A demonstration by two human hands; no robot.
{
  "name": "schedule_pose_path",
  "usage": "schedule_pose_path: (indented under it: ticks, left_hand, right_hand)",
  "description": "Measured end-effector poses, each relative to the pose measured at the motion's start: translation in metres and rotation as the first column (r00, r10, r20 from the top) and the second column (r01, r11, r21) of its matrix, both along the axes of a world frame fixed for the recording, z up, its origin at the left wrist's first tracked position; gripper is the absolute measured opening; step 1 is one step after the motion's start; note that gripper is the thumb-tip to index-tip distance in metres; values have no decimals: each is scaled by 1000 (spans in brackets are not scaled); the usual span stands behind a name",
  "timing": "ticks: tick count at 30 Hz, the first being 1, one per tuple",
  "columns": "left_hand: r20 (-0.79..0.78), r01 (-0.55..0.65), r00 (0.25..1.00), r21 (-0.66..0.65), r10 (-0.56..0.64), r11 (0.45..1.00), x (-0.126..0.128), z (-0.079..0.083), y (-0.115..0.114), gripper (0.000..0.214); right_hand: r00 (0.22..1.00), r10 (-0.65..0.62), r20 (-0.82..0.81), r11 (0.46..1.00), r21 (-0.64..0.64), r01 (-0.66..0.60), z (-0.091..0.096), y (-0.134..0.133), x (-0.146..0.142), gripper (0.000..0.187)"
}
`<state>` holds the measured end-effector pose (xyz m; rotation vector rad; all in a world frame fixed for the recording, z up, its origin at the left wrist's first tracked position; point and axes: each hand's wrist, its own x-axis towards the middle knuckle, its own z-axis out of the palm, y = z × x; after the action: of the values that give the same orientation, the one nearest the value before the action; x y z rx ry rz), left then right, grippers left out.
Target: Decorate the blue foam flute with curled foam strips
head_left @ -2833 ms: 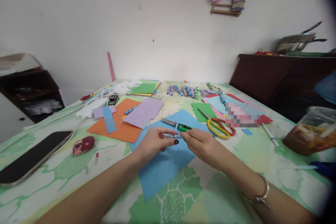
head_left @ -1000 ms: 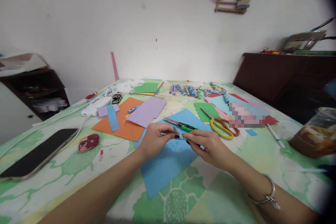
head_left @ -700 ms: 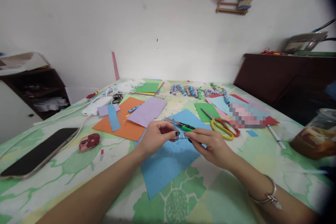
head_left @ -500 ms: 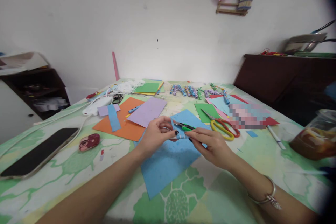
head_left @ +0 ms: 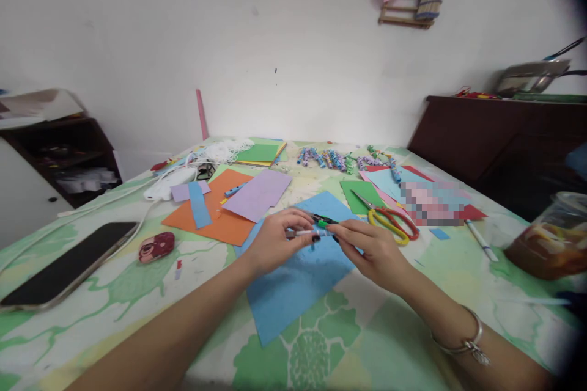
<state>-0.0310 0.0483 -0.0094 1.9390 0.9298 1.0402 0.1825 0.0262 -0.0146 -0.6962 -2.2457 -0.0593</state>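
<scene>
With left hand [head_left: 279, 238] and right hand [head_left: 369, 250] close together, clamps one slim white-and-blue rod [head_left: 322, 233] at mid-frame. Holds it over one blue sheet [head_left: 288, 302], near one green-and-black cutter [head_left: 325, 221]. Has one pair of scissors [head_left: 376, 208] right of centre, one phone [head_left: 68, 264] at lower left.

A slim white stick [head_left: 324, 233] with blue bands around it is held nearly level, running sideways between the fingers [head_left: 302, 243] of both hands, above a blue sheet of paper [head_left: 298, 287]. Its short banded stretch shows between the hands; the right end is hidden. A duller, greyish part shows at the left, within the curled left hand [head_left: 277, 241].
</scene>
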Motion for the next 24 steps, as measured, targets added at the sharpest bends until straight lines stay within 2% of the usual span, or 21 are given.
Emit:
schedule_pose_path:
  ticks: [4,10,16,21,24]
  left_hand:
    - [-126,-19,992,57,27,998,2,2,-3,24]
    - [-247,-15,968,154,53,988,3,-3,-5,22]
    - [-117,-26,992,81,36,996,4,-4,-4,13]
    - [-21,29,999,141,-26,990,1,-1,-1,10]
    - [39,58,998,4,-59,998,0,-1,1,17]
  right_hand:
    - [999,-21,46,998,55,19,0,-1,2,31]
    - [997,-20,73,999,45,17,1,-2,0,32]
    - [998,10,57,1000,10,-10,0,-1,0,31]
    - [1000,17,17,999,-39,-17,-1,1,2,31]
    - [1000,22,2,999,-34,-21,-1,1,1,31]
